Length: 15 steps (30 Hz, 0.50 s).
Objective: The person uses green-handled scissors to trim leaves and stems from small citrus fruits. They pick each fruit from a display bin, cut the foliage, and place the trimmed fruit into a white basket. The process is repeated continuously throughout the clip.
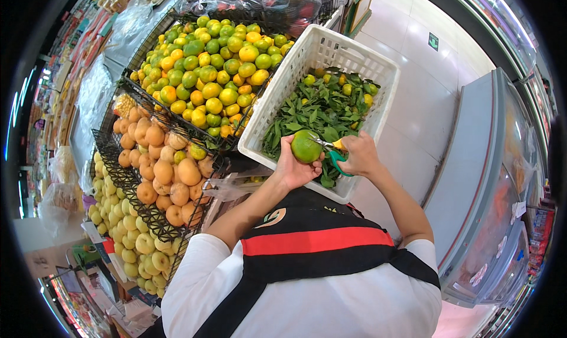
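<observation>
My left hand (294,172) cradles a green citrus fruit (305,146) over the near part of a white plastic crate (261,130). In my right hand (359,154) is a pair of small snips (339,154) with one yellow and one green handle. Their metal blades meet the upper right of the fruit, near its top; whether a stem lies between them is too small to tell. Beneath both hands the crate holds leafy green cuttings (310,112), with several green-yellow citrus fruits (347,89) among them, mostly at the far end.
Left of the crate, a black wire bin is heaped with green-orange mandarins (210,74). Nearer lie brown-orange pears (164,172) and yellow-green pears (141,240) behind black mesh dividers (128,183). Bagged fruit (288,3) sits beyond. A glass-topped freezer case (469,178) lines the aisle at right.
</observation>
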Each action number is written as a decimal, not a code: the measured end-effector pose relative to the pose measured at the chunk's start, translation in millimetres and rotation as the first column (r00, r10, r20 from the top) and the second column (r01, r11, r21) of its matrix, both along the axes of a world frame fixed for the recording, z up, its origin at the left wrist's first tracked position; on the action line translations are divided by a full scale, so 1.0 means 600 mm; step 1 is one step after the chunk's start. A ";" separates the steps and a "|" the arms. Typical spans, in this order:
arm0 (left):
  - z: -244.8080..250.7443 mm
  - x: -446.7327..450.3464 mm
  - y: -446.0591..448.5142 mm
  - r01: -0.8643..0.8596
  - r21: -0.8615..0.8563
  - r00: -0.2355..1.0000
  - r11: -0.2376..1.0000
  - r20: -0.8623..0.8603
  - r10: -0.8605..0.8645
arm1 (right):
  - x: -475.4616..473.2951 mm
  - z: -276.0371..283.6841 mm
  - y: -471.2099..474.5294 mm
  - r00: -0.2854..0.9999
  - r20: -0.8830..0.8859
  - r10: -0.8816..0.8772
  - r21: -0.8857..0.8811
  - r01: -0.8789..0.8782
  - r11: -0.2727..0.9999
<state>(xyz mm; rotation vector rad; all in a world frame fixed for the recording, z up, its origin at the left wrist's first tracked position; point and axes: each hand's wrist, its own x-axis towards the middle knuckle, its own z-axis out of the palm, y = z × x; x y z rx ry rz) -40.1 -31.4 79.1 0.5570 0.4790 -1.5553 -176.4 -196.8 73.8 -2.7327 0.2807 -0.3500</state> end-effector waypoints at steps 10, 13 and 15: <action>0.029 0.050 0.031 -0.020 -0.062 1.000 0.998 0.006 0.021 | -0.028 0.050 -0.041 0.994 0.095 -0.061 -0.047 0.066 0.997; 0.055 0.147 0.045 -0.291 -0.126 0.953 0.948 0.047 0.299 | -0.054 0.065 -0.035 0.979 0.119 -0.167 0.109 0.154 0.982; 0.081 0.242 0.042 -0.439 -0.279 0.833 0.854 0.230 0.503 | -0.064 0.063 -0.031 0.973 0.126 -0.195 0.199 0.168 0.965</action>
